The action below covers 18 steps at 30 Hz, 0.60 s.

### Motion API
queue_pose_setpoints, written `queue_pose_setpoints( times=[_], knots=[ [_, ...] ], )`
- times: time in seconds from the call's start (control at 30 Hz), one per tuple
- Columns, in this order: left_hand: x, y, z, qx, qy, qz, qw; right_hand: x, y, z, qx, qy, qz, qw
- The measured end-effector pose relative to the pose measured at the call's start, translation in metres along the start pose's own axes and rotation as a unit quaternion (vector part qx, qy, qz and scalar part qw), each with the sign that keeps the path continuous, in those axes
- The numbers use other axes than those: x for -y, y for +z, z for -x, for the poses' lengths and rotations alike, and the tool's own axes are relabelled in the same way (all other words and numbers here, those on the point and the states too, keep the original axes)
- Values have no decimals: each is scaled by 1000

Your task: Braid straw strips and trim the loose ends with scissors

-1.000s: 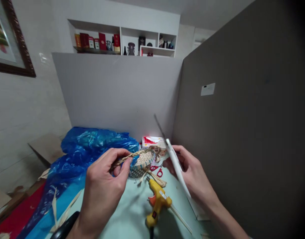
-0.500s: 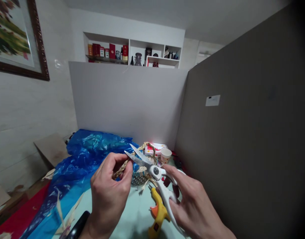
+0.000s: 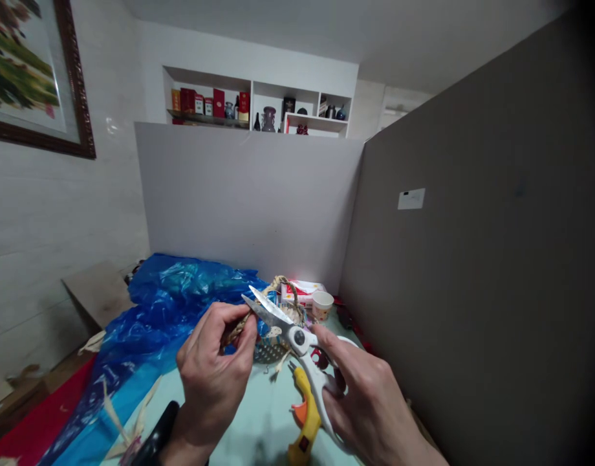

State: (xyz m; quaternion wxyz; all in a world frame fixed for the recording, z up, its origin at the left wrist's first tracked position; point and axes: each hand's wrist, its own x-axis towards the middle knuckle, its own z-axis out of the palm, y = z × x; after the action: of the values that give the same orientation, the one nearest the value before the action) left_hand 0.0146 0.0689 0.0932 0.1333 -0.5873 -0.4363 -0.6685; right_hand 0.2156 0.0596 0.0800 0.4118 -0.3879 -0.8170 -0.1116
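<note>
Between the thumb and fingers of my left hand (image 3: 217, 372) is a braided straw cord (image 3: 238, 329). White-handled scissors (image 3: 299, 338) are gripped in my right hand (image 3: 368, 388), and their blades stand partly apart with the tips close to the cord at my left fingertips. Whether the blades touch the cord, I cannot tell. Behind the blades, a loop of braid (image 3: 293, 288) rises in front of a tissue pack. Below the scissors, a yellow glue gun (image 3: 304, 414) with an orange trigger lies on the pale green tabletop (image 3: 256, 414).
Crumpled blue plastic (image 3: 166, 310) covers the left back of the table. A paper cup (image 3: 322, 304) stands by the pink and white tissue pack (image 3: 302, 289). Dry husk strips (image 3: 132, 414) lie at the front left. Grey panels (image 3: 249, 194) close off the back and right.
The scissor blades have drawn slightly closer together, and my right hand has shifted a little to the left. My left hand keeps its hold on the cord.
</note>
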Motion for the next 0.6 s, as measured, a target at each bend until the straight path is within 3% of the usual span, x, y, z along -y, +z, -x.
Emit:
queue_pose_setpoints(
  times=[0.23,0.4,0.5,0.6],
  knots=[
    [1,3,-1,-2,34,-19,999,-1,-8,-5,-9,5,1,1000],
    [-1,4,-1,16,42,-18,999,-4,-13,-10,90,83,-81,989],
    [-2,3,-1,14,47,-9,999,-6,-13,-15,116,178,-190,959],
    [-3,2,-1,5,54,-1,999,-7,-10,-20,121,279,-315,899]
  ],
)
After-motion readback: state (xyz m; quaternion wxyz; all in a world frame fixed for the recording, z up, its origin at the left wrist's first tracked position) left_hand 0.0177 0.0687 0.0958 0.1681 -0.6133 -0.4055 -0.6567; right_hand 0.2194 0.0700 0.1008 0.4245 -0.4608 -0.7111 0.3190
